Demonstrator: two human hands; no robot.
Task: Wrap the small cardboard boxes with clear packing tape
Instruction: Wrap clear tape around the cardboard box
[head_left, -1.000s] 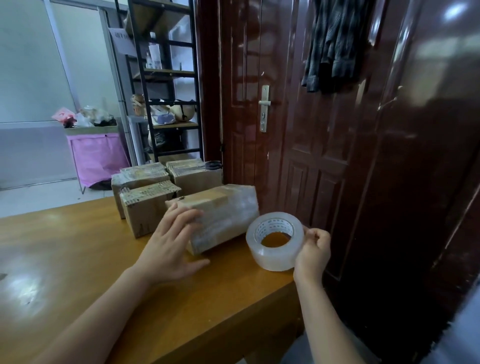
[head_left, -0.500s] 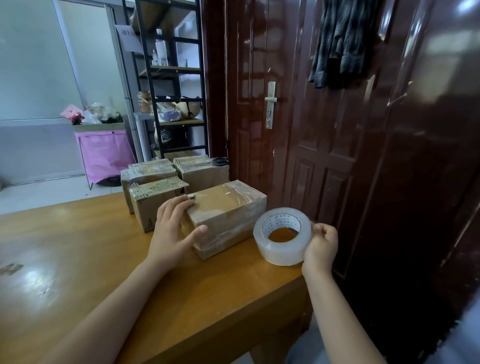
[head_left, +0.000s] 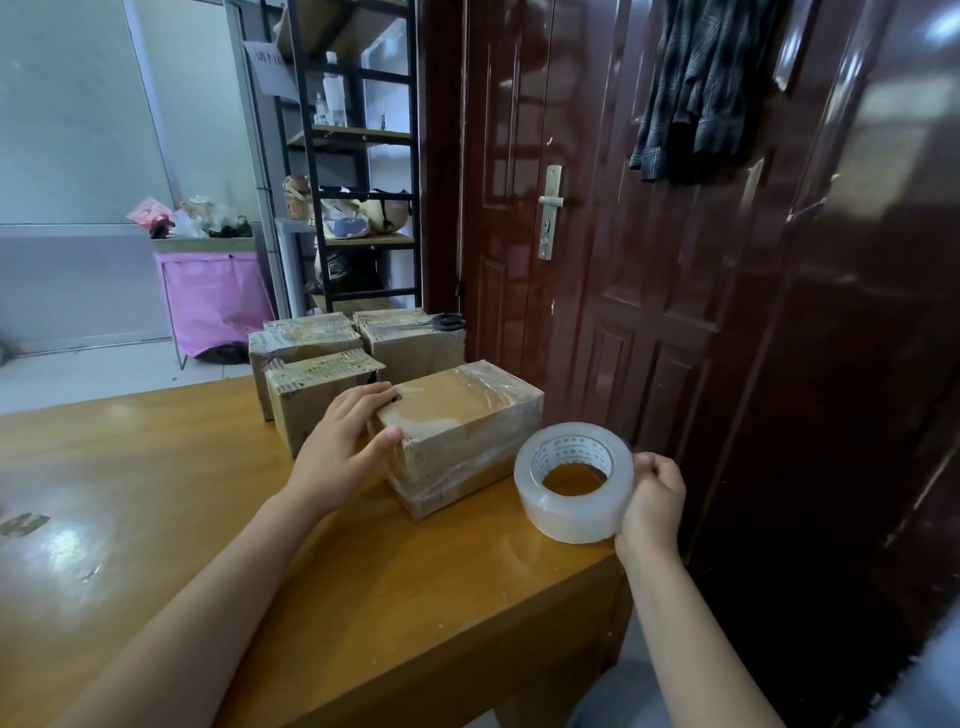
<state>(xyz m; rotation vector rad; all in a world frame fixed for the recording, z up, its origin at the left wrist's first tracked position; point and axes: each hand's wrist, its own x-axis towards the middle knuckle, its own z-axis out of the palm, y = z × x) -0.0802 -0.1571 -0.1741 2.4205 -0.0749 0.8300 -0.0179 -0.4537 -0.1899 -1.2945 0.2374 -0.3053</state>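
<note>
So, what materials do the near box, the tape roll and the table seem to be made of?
Near box: brown cardboard under glossy clear film, wrinkled at the edges. Tape roll: cloudy clear plastic on a printed white core, probably card. Table: wood or veneer, orange lacquer with bright reflections.

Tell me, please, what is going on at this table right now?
A person is wrapping small cardboard boxes in clear tape at a wooden table. The left hand rests on the near box, which already has clear tape around it, thumb on its front corner. The right hand grips the tape roll, which sits at the table's right edge beside that box. Four more boxes are grouped behind, with scissors lying on the rear right one.
</note>
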